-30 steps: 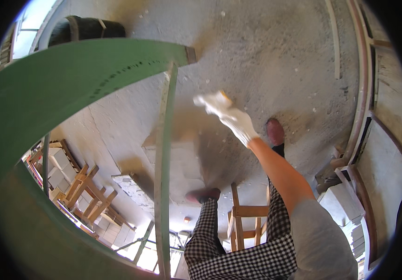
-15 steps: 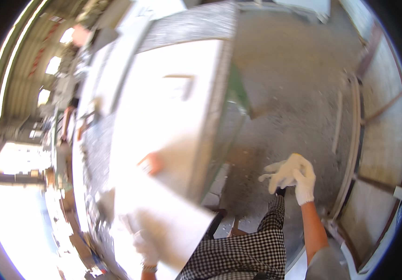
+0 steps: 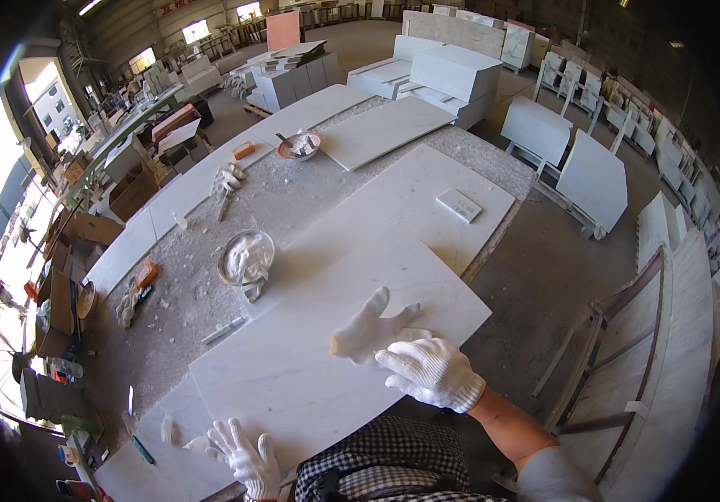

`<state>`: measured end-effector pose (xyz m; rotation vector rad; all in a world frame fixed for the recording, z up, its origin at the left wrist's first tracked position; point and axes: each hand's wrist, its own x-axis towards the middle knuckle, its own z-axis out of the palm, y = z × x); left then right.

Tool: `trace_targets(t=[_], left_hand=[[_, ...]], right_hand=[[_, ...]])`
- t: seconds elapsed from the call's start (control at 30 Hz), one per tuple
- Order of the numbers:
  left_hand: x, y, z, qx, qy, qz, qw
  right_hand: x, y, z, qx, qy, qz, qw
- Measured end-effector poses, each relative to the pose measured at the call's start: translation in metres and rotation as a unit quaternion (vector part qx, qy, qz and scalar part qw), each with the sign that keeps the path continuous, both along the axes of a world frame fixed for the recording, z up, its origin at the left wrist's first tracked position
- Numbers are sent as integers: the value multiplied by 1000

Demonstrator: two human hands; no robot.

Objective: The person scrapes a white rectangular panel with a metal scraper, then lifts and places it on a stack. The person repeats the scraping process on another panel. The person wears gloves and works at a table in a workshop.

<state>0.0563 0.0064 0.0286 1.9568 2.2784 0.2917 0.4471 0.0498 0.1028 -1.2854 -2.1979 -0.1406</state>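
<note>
A white marble slab (image 3: 293,368) lies in front of me, overlapping another pale slab (image 3: 427,197) behind it. My left hand (image 3: 247,460), in a white knit glove, rests at the slab's near left edge with fingers spread. My right hand (image 3: 433,374), gloved too, is over the slab's right part, its fingers curled onto a loose white glove (image 3: 368,328). The loose glove's yellowish edge faces left and its fingers stick up and right. My right fingertips are partly hidden where they meet it. A small white tile (image 3: 458,205) sits on the slab behind.
A bowl of white paste (image 3: 247,259) stands left of the slab, and a red-rimmed bowl (image 3: 299,145) farther back. Orange blocks (image 3: 244,151), gloves (image 3: 230,178) and a green-handled tool (image 3: 143,450) lie about the dusty table. Slab racks (image 3: 627,335) stand on the right.
My view has swung up and leftward over the table. My right hand, earlier out over the floor, is now above the slab with the loose glove. My left hand remains by the slab.
</note>
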Motion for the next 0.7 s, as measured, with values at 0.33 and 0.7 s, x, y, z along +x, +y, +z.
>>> trace_targets(t=[0.33, 0.7], left_hand=[[-27, 3, -22, 4, -169, 27, 985], [-31, 0, -34, 72, -388, 4, 919]], right_hand=[[1, 177, -52, -307, -182, -292, 888], [-77, 157, -76, -260, -259, -295, 882]])
